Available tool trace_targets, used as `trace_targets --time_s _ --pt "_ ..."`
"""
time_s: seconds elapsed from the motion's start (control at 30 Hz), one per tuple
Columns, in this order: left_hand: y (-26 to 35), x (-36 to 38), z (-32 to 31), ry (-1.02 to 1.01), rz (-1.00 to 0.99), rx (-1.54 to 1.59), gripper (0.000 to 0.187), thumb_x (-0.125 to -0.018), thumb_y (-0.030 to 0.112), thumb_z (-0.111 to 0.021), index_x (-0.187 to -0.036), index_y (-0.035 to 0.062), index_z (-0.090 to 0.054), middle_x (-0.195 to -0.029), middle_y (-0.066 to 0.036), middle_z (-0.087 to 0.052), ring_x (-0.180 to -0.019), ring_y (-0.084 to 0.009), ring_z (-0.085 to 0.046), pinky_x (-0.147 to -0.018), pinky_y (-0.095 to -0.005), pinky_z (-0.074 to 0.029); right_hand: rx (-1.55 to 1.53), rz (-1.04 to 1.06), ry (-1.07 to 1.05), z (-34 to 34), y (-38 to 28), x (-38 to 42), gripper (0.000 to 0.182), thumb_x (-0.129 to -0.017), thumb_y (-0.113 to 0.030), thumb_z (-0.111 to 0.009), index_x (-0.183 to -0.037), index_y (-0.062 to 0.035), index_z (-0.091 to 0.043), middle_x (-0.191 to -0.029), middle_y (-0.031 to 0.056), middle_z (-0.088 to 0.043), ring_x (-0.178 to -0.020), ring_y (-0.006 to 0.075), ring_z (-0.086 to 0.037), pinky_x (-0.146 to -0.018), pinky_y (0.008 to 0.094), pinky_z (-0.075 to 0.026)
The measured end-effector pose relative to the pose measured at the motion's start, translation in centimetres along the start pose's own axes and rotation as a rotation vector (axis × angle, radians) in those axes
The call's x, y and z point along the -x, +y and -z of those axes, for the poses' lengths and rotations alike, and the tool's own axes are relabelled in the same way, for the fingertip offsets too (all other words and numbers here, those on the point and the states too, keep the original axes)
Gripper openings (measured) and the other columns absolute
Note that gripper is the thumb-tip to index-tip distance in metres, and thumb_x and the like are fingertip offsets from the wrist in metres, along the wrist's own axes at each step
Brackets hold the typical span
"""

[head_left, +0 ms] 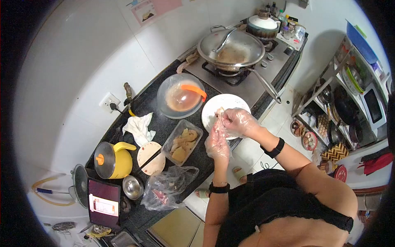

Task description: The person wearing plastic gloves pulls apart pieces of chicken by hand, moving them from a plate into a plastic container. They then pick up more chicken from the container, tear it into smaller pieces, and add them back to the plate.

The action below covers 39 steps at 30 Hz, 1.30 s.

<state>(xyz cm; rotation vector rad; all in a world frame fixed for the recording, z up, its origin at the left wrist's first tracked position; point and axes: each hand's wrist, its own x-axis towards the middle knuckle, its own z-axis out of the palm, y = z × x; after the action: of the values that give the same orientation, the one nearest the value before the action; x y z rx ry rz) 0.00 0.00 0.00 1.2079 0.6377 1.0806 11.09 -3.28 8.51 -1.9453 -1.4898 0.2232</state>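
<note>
Both hands wear clear plastic gloves and meet over a white plate (210, 108) at the counter's front edge. My left hand (218, 142) is closed around a small pale, pinkish piece of food (219, 113), whose tip shows above the fingers. My right hand (238, 122) pinches at the same piece from the right side. The fingers hide most of it. Just left of the hands, a clear rectangular container (181, 144) holds pale yellowish pieces. Behind it is a translucent bowl (164, 99) with an orange-handled tool (194, 90) across it.
A lidded pan (230, 47) sits on the stove, its handle (265, 85) reaching toward the front edge. A plastic bag (170, 185), yellow pot (123, 160), metal bowl (133, 187), chopstick-topped plate (151, 153) and tablet (103, 203) are on the left. Shelves (329, 82) stand right.
</note>
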Motion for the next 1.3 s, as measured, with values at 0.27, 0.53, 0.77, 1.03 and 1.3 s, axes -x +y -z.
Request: trace_targets --time_s 0.27,0.53,0.77,1.03,1.3 --pt "2.2 -0.3 -0.5 0.111 0.094 0.238 0.034 -0.08 0.005 -0.053 -0.112 -0.0045 -0.047 -0.109 -0.01 -0.052 -0.094 -0.0157 -0.052 -0.08 -0.0265 -0.043 -0.239 -0.076 -0.017 -0.2 0.6 0.2 0.02 -0.072 -0.023 -0.06 -0.072 -0.0048 -0.053 -0.066 0.0158 -0.056 -0.061 0.0314 -0.054 -0.059 0.0364 -0.043" --pt "3.0 -1.7 -0.3 0.114 0.131 0.569 0.04 -0.078 0.005 -0.055 -0.115 -0.0024 -0.044 -0.114 -0.011 -0.049 -0.103 -0.02 -0.049 -0.088 -0.0308 -0.04 -0.368 -0.143 -0.231 0.6 0.3 0.8 0.027 -0.071 -0.029 -0.066 -0.071 -0.0051 -0.054 -0.06 0.0075 -0.054 -0.058 0.0156 -0.054 -0.056 0.0301 -0.042" --pt "1.3 -1.6 -0.6 0.162 0.134 0.519 0.038 -0.079 0.008 -0.057 -0.113 -0.0006 -0.045 -0.11 -0.01 -0.051 -0.098 -0.0198 -0.051 -0.085 -0.0317 -0.042 -0.878 -0.129 -0.427 -1.1 3.2 1.1 0.009 -0.079 -0.011 -0.057 -0.083 -0.0031 -0.054 -0.067 0.0026 -0.057 -0.062 0.0103 -0.057 -0.059 0.0247 -0.046" --pt "0.8 -1.4 -0.5 0.198 -0.04 0.046 0.03 -0.083 0.012 -0.055 -0.107 -0.0031 -0.049 -0.101 -0.009 -0.055 -0.09 -0.0148 -0.052 -0.081 -0.0273 -0.041 -0.954 -0.224 -0.402 -1.1 3.5 1.0 0.014 -0.083 -0.015 -0.055 -0.089 -0.0023 -0.053 -0.074 0.0024 -0.058 -0.064 0.01 -0.056 -0.06 0.0247 -0.048" --pt "-0.9 -1.8 -0.9 0.197 -0.094 -0.002 0.024 -0.084 0.011 -0.051 -0.102 -0.0041 -0.053 -0.097 -0.009 -0.057 -0.086 -0.0153 -0.053 -0.079 -0.0264 -0.043 -0.904 -0.229 -0.485 0.7 2.8 0.1 0.027 -0.089 -0.029 -0.045 -0.094 -0.0029 -0.052 -0.078 0.0011 -0.056 -0.067 0.0085 -0.054 -0.058 0.0223 -0.046"
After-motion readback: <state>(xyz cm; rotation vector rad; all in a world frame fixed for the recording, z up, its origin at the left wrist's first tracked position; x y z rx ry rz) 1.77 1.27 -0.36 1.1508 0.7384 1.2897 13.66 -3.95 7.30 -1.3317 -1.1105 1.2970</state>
